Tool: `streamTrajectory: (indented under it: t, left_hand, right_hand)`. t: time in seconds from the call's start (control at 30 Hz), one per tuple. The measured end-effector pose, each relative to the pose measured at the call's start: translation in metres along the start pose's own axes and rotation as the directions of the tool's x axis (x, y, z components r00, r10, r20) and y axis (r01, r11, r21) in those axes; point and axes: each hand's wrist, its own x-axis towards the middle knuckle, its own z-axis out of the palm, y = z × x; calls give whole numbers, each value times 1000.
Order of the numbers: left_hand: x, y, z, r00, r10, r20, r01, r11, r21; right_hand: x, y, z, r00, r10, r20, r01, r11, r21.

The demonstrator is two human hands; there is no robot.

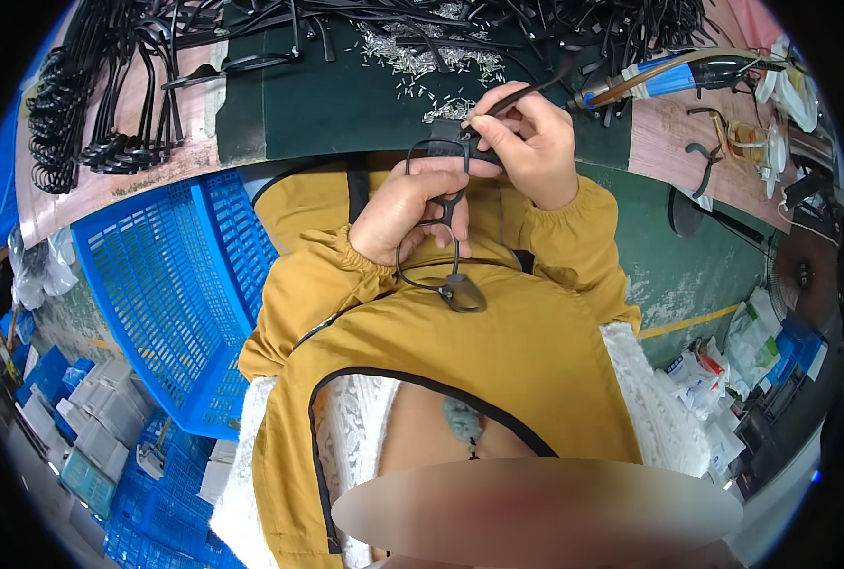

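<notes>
My left hand [408, 207] is closed around a black eyeglass frame [449, 211], held upright over my lap with its two rims one above the other. A dark piece [463, 292] hangs at the frame's lower end. With thumb and fingers, my right hand [534, 142] pinches a black temple arm [509, 100] against the frame's upper end, near the hinge corner. Whether a screw sits at that joint is too small to tell. Just beyond my hands, small silvery metal pieces [450, 110] lie scattered on the dark green mat [327, 109].
Bundles of black temple arms [66, 114] cover the table's far left, with more along the back. A blue-wrapped tool [664, 78] with a brown tube lies at right. A blue plastic basket [156, 294] stands left of my lap; a fan [801, 275] is far right.
</notes>
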Motion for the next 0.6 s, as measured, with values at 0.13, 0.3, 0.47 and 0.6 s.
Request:
streamTrajectory:
  t: [0.13, 0.3, 0.47, 0.6]
  left_hand:
    - [-3, 4, 6, 999, -23, -24, 22, 999, -40]
    - [-4, 8, 2, 999, -29, 13, 30, 998, -53]
    - [-14, 19, 0, 997, 76, -4, -75, 996, 57]
    - [-11, 25, 12, 959, 281, -47, -273, 953, 130]
  right_hand:
    - [7, 2, -4, 991, -113, 77, 125, 975, -182]
    - [3, 5, 3, 972, -234, 19, 231, 938, -257]
    - [-7, -14, -18, 879, -469, -85, 417, 844, -336]
    - [15, -12, -76, 405, -332, -852, 388, 906, -169]
